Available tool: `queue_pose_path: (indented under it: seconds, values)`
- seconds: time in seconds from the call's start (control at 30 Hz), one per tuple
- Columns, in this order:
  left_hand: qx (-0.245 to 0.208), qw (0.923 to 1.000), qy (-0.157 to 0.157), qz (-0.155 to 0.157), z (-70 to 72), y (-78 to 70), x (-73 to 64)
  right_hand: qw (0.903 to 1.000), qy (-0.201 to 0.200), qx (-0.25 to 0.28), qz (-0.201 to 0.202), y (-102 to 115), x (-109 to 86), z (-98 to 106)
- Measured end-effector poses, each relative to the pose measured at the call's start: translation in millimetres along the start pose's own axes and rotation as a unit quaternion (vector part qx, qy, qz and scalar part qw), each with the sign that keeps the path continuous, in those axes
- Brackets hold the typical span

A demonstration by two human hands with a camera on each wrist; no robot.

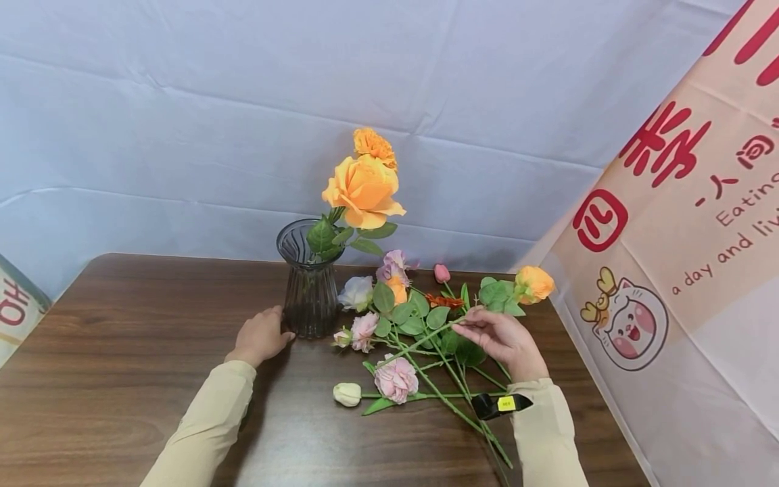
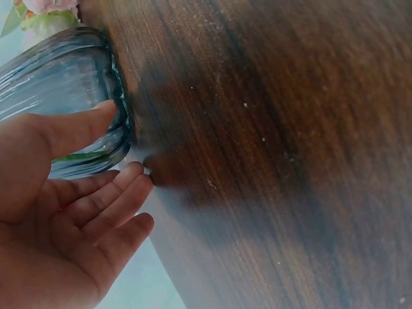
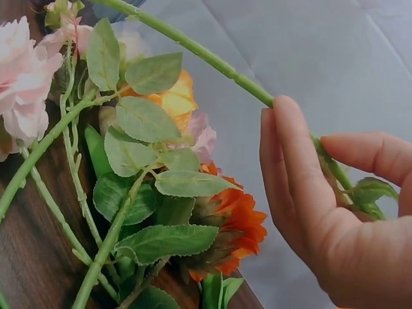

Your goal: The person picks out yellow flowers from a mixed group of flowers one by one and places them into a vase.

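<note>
A dark grey ribbed glass vase (image 1: 310, 297) stands upright on the table, holding a large orange rose (image 1: 364, 193) and an orange ruffled flower (image 1: 374, 145). My left hand (image 1: 260, 336) is at the vase's lower left side; in the left wrist view the vase base (image 2: 96, 71) lies between thumb and fingers. With thumb and fingertips my right hand (image 1: 502, 338) pinches the green stem (image 3: 206, 61) of a yellow-orange rose (image 1: 534, 284). That bloom points right, and its bare stem slants down left over the loose flowers.
Loose flowers lie right of the vase: pink peonies (image 1: 397, 379), a white tulip (image 1: 347, 394), a pink tulip (image 1: 441, 273), a rust-orange flower (image 3: 235, 225) and a pale rose (image 1: 356, 293). Their stems cross toward the table's front right. A printed banner (image 1: 669, 270) hangs at the right.
</note>
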State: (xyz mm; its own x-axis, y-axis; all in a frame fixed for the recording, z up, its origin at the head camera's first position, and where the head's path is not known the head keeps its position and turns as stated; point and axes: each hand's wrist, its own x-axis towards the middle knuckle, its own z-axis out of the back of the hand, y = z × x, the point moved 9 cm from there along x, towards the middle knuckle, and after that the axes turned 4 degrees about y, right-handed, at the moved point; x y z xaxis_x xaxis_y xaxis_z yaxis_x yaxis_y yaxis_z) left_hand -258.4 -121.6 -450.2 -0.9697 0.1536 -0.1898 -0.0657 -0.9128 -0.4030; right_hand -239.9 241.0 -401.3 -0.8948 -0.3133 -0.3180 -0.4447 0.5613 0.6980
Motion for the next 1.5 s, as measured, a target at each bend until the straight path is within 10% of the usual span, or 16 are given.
queue_pose_path:
  seconds: [1.5]
  values:
    - [-0.004,1.0,0.005,0.0,-0.1,1.0,0.3,0.9954,0.04,0.084,0.024,19,15.5,-70]
